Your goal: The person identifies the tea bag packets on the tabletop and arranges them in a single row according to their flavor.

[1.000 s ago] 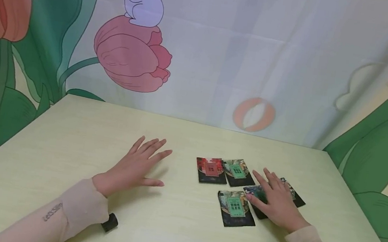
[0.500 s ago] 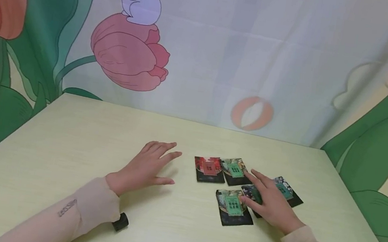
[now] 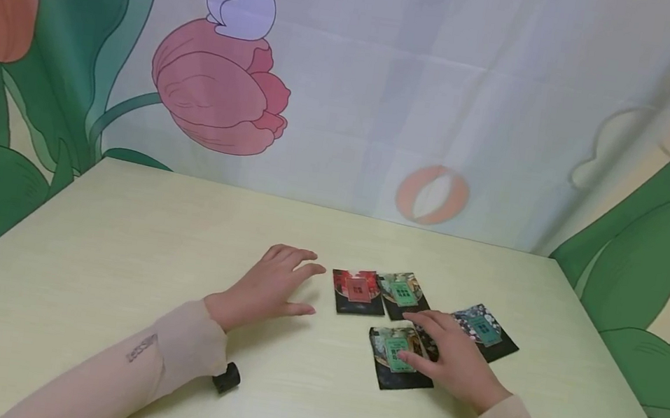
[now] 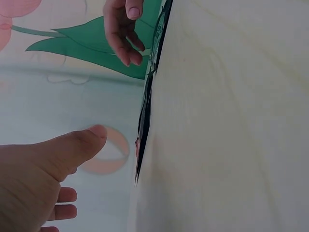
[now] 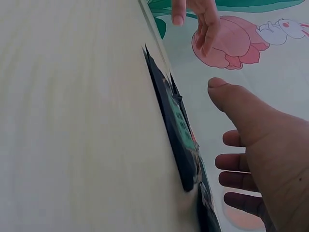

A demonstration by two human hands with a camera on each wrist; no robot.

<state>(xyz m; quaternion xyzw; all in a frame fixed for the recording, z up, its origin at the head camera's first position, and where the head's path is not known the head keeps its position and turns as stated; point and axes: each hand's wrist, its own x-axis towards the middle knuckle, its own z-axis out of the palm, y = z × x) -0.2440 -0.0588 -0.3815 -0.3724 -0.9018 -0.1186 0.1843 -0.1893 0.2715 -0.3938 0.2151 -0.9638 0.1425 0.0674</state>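
Observation:
Several small flat sachets with dark lower halves lie on the table. At the back are a red sachet (image 3: pixel 357 292) and a green-labelled sachet (image 3: pixel 401 293), side by side. In front lies another green-labelled sachet (image 3: pixel 394 361); to the right is a blue flowered sachet (image 3: pixel 487 331). My right hand (image 3: pixel 455 355) hovers with spread, slightly bent fingers, partly hiding one more dark sachet. Its thumb overlaps the front sachet in the head view. My left hand (image 3: pixel 270 289), fingers loosely bent and holding nothing, is above the table left of the red sachet.
The pale wooden table (image 3: pixel 145 248) reaches back to a printed curtain (image 3: pixel 337 96) with tulips and a white rabbit. Black camera mounts (image 3: pixel 226 378) hang under both wrists.
My left hand has moved right, closer to the red sachet, its fingers bending a little more. My right hand has shifted left and slightly nearer, uncovering more of the blue flowered sachet. The sachets stay put.

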